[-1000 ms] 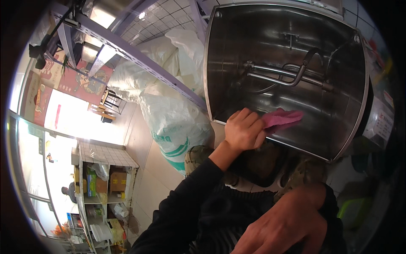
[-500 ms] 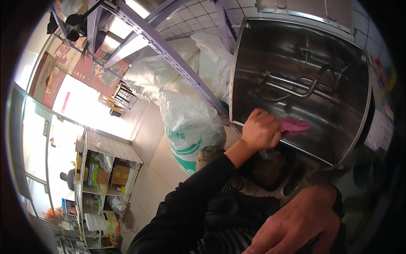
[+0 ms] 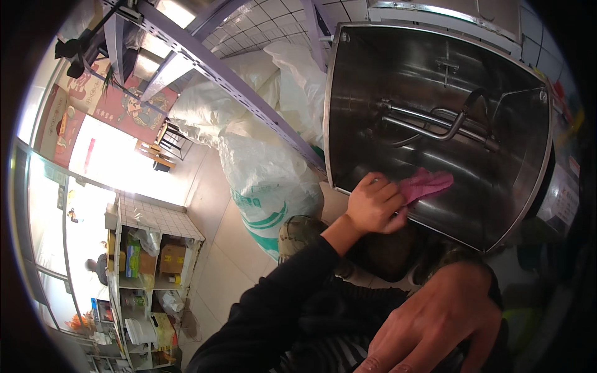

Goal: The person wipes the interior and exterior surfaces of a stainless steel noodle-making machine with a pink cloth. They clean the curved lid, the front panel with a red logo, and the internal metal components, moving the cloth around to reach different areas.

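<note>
My left hand is closed on a pink cloth at the near rim of a stainless steel mixing machine's tub. The cloth hangs over the rim and lies against the inner wall. Inside the tub are bent metal mixing bars, beyond the cloth. My right hand is low in the view, its back up and its fingers stretched out over my dark clothing, with nothing seen in it. Its fingertips are partly cut off by the lower edge.
Large white plastic sacks stand left of the tub, behind a purple slotted metal post. A tiled shelf unit with boxes and bags is at the left. A person is seen small beyond it. Tiled floor lies between.
The view has shifted slightly, with the tub a little larger and further left. My left hand and the pink cloth have moved slightly, and the cloth is more spread out. My right hand stays put.
</note>
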Demonstrator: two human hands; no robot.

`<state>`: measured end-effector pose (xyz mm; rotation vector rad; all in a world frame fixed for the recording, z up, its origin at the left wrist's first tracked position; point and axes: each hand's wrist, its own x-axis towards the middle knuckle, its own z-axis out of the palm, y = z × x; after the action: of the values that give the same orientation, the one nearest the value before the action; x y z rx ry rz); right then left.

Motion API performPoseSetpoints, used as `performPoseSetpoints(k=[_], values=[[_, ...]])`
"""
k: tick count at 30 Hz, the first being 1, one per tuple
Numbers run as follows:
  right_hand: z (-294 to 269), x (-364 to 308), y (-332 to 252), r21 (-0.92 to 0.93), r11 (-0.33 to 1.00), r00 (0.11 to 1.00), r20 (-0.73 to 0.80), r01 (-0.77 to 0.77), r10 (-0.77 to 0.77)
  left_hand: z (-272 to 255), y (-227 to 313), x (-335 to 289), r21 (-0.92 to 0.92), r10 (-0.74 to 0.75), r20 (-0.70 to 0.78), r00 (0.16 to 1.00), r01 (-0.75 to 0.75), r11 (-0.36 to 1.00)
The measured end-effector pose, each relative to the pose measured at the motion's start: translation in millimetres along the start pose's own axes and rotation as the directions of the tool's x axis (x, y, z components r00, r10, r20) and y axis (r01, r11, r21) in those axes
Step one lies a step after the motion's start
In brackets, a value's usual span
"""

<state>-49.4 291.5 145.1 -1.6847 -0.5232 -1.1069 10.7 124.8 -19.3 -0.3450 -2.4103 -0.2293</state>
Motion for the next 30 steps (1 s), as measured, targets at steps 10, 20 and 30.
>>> performPoseSetpoints(k=[10, 20, 30], values=[[22.9, -10.7, 23.1, 0.068, 0.985, 0.982, -0.114, 0.156, -0.148, 2.9, 4.3, -5.9, 0.108, -0.091, 0.345, 0.934, 0.056, 0.993], [8.8, -1.9, -0.8, 0.057, 0.998, 1.0, 0.006, 0.006, -0.006, 8.8, 15.4, -9.2, 0.057, -0.303, 0.333, 0.893, 0.302, 0.952], [4.5, 1.7, 0.1, 0.01, 1.0, 1.0, 0.016, 0.022, -0.022, 8.7, 14.2, -7.1, 0.055, -0.316, 0.425, 0.848, 0.324, 0.944]])
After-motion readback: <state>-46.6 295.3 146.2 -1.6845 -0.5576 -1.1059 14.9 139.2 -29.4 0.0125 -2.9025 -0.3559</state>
